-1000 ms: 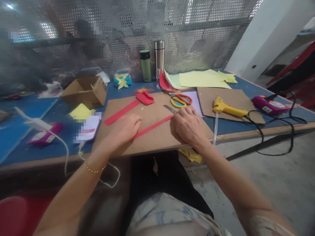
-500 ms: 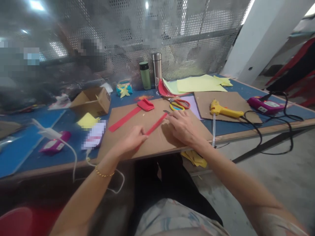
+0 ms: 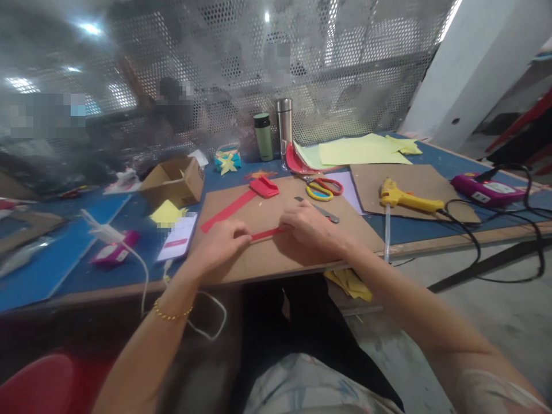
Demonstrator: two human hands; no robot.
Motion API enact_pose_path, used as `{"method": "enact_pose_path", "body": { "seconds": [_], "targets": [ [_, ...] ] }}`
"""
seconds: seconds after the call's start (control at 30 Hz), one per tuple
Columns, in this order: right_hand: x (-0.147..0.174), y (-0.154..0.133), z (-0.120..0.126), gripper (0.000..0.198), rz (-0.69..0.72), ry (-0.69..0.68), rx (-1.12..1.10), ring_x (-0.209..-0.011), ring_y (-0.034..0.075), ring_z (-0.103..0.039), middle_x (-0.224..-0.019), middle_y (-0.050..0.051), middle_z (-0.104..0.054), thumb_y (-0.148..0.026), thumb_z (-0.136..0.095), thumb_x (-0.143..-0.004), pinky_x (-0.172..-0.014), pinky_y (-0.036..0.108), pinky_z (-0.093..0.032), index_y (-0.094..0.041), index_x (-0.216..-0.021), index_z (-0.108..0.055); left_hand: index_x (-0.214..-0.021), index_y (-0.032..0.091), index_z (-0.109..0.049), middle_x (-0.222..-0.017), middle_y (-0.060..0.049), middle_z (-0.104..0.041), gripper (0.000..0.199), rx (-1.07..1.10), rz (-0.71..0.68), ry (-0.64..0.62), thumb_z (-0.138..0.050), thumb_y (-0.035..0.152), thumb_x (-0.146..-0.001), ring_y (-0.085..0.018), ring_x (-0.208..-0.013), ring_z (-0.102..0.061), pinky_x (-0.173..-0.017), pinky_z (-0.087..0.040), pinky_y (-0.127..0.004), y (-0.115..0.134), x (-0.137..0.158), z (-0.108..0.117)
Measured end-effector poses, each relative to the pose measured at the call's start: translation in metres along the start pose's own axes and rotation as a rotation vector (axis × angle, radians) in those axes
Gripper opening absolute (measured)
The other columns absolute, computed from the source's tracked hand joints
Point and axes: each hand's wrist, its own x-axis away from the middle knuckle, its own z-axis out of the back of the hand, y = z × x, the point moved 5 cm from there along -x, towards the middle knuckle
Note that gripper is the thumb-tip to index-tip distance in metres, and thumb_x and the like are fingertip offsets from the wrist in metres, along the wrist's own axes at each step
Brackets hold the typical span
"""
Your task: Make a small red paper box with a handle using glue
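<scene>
A narrow red strip (image 3: 265, 234) stretches between my two hands, just over a cardboard sheet (image 3: 241, 263). My left hand (image 3: 224, 241) pinches its left end between thumb and fingers. The other end is gripped by the closed fingers of my right hand (image 3: 304, 223). Behind the right hand lies a cutter knife (image 3: 321, 211) with a grey blade, partly covered by the fingers. A wider red strip (image 3: 228, 210) rests on the cardboard, with a folded red piece (image 3: 264, 187) at its far end. Scissors (image 3: 321, 188) with yellow and orange handles lie at the cardboard's back edge.
On the right, a yellow glue gun (image 3: 409, 200) lies on another cardboard piece (image 3: 431, 172), its cable trailing over the table edge. A phone (image 3: 177, 237), a cardboard box (image 3: 175, 183) and a purple device (image 3: 115, 248) stand left. Two bottles, one a green bottle (image 3: 263, 138), stand behind.
My right hand has let go of the cutter knife, which now lies on the cardboard, and holds the narrow strip's right end. The strip has turned nearly level. The view has shifted slightly left.
</scene>
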Motion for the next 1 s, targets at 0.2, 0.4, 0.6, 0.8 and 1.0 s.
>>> {"method": "enact_pose_path", "body": {
  "seconds": [0.2, 0.4, 0.6, 0.8, 1.0],
  "targets": [
    [-0.010, -0.018, 0.007, 0.019, -0.001, -0.025, -0.040, -0.074, 0.017, -0.057, -0.082, 0.007, -0.074, -0.010, -0.054, -0.091, -0.079, 0.034, -0.029, -0.015, -0.091, -0.072, -0.079, 0.021, -0.064, -0.083, -0.005, -0.069, 0.023, -0.065, -0.116, 0.018, -0.050, 0.034, -0.093, -0.022, -0.079, -0.061, -0.072, -0.044, -0.035, 0.008, -0.011, -0.007],
    [-0.034, -0.004, 0.011, 0.020, -0.077, -0.015, -0.004, -0.075, 0.018, -0.057, -0.084, 0.009, -0.073, -0.009, -0.053, -0.092, -0.071, 0.032, -0.027, -0.015, -0.087, -0.072, -0.088, 0.020, -0.067, -0.090, -0.007, -0.071, 0.021, -0.181, -0.203, 0.048, -0.051, 0.030, -0.096, -0.022, -0.082, -0.062, -0.077, -0.047, -0.036, 0.013, -0.048, 0.002],
    [-0.036, 0.030, 0.009, 0.017, -0.297, 0.037, 0.054, -0.068, 0.020, -0.053, -0.078, 0.009, -0.072, -0.015, -0.058, -0.084, -0.065, 0.034, -0.026, -0.017, -0.092, -0.073, -0.141, 0.017, -0.061, -0.145, -0.020, -0.060, 0.052, -0.551, -0.074, 0.149, -0.060, 0.016, -0.089, -0.035, -0.133, -0.057, -0.109, -0.045, -0.045, 0.006, -0.117, 0.032],
    [-0.032, 0.036, 0.008, 0.020, -0.387, 0.033, 0.052, -0.071, 0.023, -0.056, -0.088, 0.015, -0.075, -0.016, -0.055, -0.087, -0.064, 0.034, -0.029, -0.017, -0.094, -0.073, -0.164, 0.021, -0.036, -0.175, -0.021, -0.024, 0.086, -0.644, -0.183, -0.138, -0.071, 0.017, -0.085, -0.035, -0.159, -0.031, -0.126, -0.029, -0.043, -0.001, -0.187, 0.003],
    [-0.024, 0.033, 0.013, 0.020, -0.442, 0.026, 0.004, -0.073, 0.022, -0.058, -0.087, 0.013, -0.075, -0.017, -0.055, -0.091, -0.064, 0.033, -0.027, -0.015, -0.098, -0.073, -0.129, 0.020, -0.069, -0.162, -0.014, -0.050, 0.053, -0.716, -0.232, -0.292, -0.071, 0.013, -0.076, -0.037, -0.151, -0.041, -0.123, -0.033, -0.048, 0.007, -0.212, -0.010]
  ]
}}
